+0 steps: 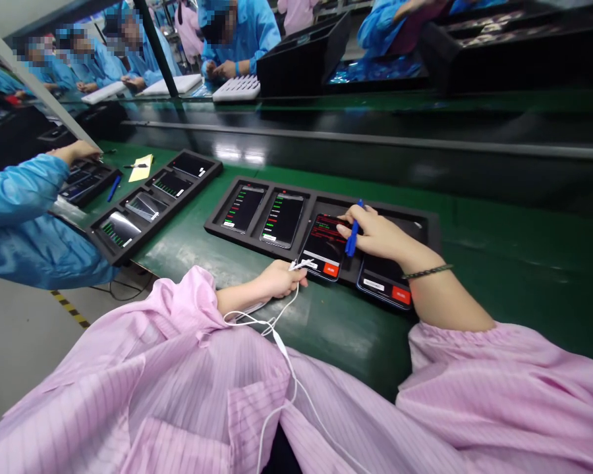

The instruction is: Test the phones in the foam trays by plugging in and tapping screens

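Right hand [374,232]: you are clasping a blue pen [351,244] above the tray [214,222] and reaching over the red-text phone [321,245].
Left hand [278,279]: you are pinching a white cable [279,340] beside the tray's near edge.
Red-text phone: it is lying third from the tray's left end, its lower end overhanging the near rim.

Four phones [282,220] sat in a tray [252,241] on the bench [182,240], the right two overlapping its near edge. A second tray [170,210] lay left; farther left, a note [139,174] under a pen [136,166].
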Demonstrator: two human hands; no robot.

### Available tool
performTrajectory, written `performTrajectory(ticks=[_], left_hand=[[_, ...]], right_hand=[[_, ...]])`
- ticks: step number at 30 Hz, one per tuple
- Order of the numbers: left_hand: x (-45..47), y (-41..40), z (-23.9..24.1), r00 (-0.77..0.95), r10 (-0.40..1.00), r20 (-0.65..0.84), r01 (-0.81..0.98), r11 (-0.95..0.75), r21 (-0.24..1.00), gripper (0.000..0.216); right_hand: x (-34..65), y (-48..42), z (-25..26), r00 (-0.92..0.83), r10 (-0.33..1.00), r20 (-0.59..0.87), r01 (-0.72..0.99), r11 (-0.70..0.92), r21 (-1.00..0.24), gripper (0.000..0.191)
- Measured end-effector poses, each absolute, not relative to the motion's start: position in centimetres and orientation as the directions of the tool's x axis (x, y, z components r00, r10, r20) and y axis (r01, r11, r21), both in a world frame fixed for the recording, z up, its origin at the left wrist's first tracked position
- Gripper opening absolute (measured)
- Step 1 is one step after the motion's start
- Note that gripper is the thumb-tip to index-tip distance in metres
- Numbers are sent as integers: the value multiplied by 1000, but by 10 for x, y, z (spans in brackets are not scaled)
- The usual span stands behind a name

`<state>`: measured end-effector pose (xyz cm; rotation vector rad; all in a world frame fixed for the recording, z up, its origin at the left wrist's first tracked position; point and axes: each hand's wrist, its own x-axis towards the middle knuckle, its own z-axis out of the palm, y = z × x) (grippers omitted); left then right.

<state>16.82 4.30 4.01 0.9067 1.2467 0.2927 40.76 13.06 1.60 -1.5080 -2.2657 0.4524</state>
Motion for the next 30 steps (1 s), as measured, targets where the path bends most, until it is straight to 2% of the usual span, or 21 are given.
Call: performTrajectory(ticks=[4, 6, 7, 9, 11, 14, 16, 19, 22, 24, 27, 30], left_hand=[[158, 52, 39, 427, 567, -705, 359, 609, 707, 37], [148, 56, 37, 478, 545, -689, 376, 582, 721, 36], [142, 58, 36, 504, 538, -676, 360, 581, 730, 35], [130, 62, 34, 553, 516, -654, 301, 608, 735, 37], [120, 64, 32, 584, 503, -637, 229, 651, 724, 38], [112, 66, 33, 611, 496, -617, 162, 684, 711, 39], [110, 65, 34, 638, 484, -599, 148, 686, 712, 40], [111, 64, 35, 652, 487, -582, 146, 672, 726, 41], [112, 64, 34, 649, 490, -581, 159, 660, 734, 40], [112, 63, 34, 648, 494, -580, 163, 654, 739, 39], [112, 61, 36, 633, 506, -586, 176, 643, 745, 37], [111, 59, 38, 605, 522, -602, 198, 633, 748, 36]], right_hand=[[409, 121, 30, -271, 948, 167, 801, 318, -507, 43], [403, 102, 48, -287, 926, 246, 778, 376, -503, 49], [397, 89, 58, -334, 889, 313, 734, 454, -506, 51], [377, 56, 78, -520, 766, 377, 540, 637, -550, 43], [353, 22, 94, -744, 568, 352, 312, 762, -568, 31], [319, -13, 102, -919, 305, 249, 117, 815, -567, 36], [304, -20, 98, -953, 236, 190, 77, 796, -601, 32], [295, -19, 84, -956, 225, 186, 68, 792, -607, 31], [293, -18, 72, -932, 231, 281, 39, 831, -555, 41], [291, -18, 71, -897, 249, 365, 28, 857, -515, 40], [290, -17, 77, -814, 308, 493, 83, 901, -426, 30], [294, -15, 87, -737, 302, 605, 151, 946, -287, 24]])
